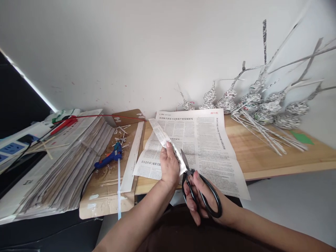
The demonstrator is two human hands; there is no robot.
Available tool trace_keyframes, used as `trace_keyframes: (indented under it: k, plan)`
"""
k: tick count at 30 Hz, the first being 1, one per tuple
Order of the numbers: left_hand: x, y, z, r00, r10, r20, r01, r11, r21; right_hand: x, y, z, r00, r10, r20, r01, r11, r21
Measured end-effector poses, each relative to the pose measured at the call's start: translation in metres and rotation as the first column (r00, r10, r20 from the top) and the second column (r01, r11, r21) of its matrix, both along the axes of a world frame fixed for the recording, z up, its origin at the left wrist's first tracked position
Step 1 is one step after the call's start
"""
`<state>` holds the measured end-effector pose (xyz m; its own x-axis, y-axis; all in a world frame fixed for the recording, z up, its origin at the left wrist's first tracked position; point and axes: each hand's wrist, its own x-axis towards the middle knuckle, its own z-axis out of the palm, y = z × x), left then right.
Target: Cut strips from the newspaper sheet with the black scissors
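Observation:
My left hand point(170, 164) is closed on a folded newspaper strip point(159, 132), which slants from upper left down to the right over an open newspaper sheet point(210, 140). Black-handled scissors point(215, 199) are in my right hand point(198, 197), with fingers through the handle loops. Their blades point up and lie beside the lower end of the strip, slightly parted. Whether the blades touch the paper is hard to tell.
On the left are a newspaper stack point(65, 164), a power strip point(12, 148) and a blue glue gun point(111, 157) on cardboard point(105, 189). Woven paper gourd shapes point(270, 106) and rolled paper sticks point(262, 136) are at the right back.

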<state>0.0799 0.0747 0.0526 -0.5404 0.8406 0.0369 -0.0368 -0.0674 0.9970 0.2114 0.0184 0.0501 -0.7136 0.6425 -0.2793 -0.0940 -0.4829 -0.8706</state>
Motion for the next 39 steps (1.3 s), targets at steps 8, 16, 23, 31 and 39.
trace_keyframes:
  k: [8,16,23,31,39]
  plan:
    - [0.004,-0.004,0.005,0.998,-0.01,0.068,0.01,1.0,-0.006,0.0,-0.001,-0.003,0.998,-0.045,0.041,0.041,0.996,0.074]
    - [-0.006,0.001,0.001,0.934,-0.085,0.347,0.096,0.995,-0.016,0.003,0.002,0.008,0.986,-0.045,0.162,0.025,0.992,0.126]
    - [-0.059,0.001,-0.004,0.735,-0.348,0.582,0.485,0.869,-0.094,0.031,0.007,0.011,0.962,-0.014,0.274,-0.011,0.996,0.091]
    - [-0.056,-0.001,0.0,0.687,-0.297,0.663,0.48,0.871,-0.108,0.041,0.006,0.005,0.969,0.017,0.248,-0.044,0.993,0.106]
    - [-0.048,-0.006,-0.004,0.676,-0.32,0.664,0.521,0.844,-0.125,0.039,0.01,-0.007,0.976,0.11,0.188,-0.111,0.994,-0.004]
